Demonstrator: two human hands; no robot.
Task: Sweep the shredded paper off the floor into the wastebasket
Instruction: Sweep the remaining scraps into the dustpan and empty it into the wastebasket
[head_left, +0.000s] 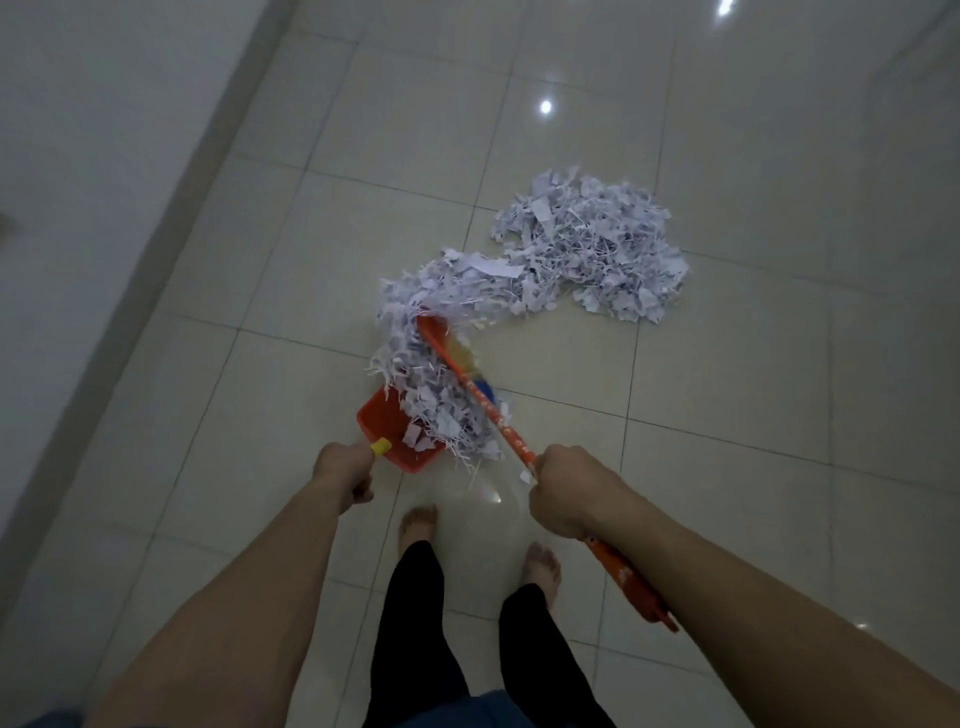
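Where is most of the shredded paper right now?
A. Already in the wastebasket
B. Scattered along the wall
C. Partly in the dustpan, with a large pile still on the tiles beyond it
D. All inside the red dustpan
C: shreds heap in the red dustpan, while a big pile of shredded paper lies on the tiled floor beyond.
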